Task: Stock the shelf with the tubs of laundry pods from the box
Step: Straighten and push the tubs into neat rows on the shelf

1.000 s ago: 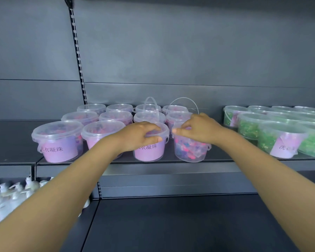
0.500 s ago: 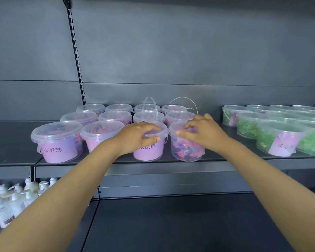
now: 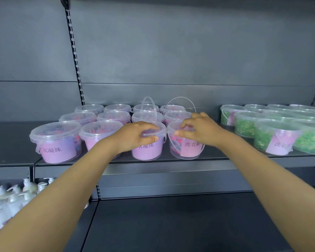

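While both arms reach across a dark shelf (image 3: 171, 164), the person's left hand (image 3: 135, 137) clamps over the lid of a pink-labelled tub (image 3: 146, 151) in the front row, its fingers curled across the top and its thumb pressed to the near rim. The right hand (image 3: 200, 130) grips the neighbouring end tub (image 3: 188, 150), with fingers bent down onto the lid and the thumb set at the front edge. That tub's thin clear handle hangs down across its label. Both tubs stand upright at the shelf's front lip, just beside each other and directly beneath the hands. Two more front tubs (image 3: 55, 142) stand to the left, and back rows of pink tubs (image 3: 115, 116) sit behind, two of them with handles raised. Well apart to the right sit green tubs (image 3: 276, 137). White pump bottles (image 3: 4, 202) crowd the lower level at far left.
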The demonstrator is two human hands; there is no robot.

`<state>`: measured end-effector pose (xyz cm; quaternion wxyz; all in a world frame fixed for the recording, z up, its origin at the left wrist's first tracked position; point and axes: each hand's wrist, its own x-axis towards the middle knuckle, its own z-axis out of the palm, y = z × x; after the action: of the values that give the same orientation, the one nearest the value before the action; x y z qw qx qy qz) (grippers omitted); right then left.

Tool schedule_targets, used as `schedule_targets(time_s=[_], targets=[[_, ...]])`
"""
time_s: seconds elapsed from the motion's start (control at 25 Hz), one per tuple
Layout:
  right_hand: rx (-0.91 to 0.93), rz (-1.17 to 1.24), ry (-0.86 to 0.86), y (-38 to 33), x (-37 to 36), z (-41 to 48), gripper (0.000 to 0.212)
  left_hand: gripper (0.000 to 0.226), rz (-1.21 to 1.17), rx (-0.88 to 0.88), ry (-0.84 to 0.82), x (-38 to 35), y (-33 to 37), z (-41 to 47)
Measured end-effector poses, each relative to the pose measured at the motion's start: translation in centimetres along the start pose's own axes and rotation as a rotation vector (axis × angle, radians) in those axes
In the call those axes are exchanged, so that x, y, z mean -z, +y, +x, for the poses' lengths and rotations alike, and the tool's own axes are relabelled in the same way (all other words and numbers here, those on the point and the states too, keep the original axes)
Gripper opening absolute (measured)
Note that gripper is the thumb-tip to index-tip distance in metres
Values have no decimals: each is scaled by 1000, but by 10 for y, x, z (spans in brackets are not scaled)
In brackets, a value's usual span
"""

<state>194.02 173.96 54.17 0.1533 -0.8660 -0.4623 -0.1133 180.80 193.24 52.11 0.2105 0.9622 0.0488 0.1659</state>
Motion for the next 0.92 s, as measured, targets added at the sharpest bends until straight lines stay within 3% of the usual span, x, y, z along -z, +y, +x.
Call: schedule_targets(time_s=[0.12,0.16,0.36,0.6,0.92], targets=[[-32,142,-274,12,27,-1,39,43,17,-10,20,-1,1,-1],[-48,173,-288,18,29,-2,40,43,13,-8,19,-1,1,-1],[-36,103,82,12,-10,-6,40,42,57,-13,26,-3,2,0],[-21,233,-121,21,2,-7,46,48,232,-50,-111,7,8,2],[-34,296,-78,24,-5,-1,46,48,443,-26,108,-19,8,6]])
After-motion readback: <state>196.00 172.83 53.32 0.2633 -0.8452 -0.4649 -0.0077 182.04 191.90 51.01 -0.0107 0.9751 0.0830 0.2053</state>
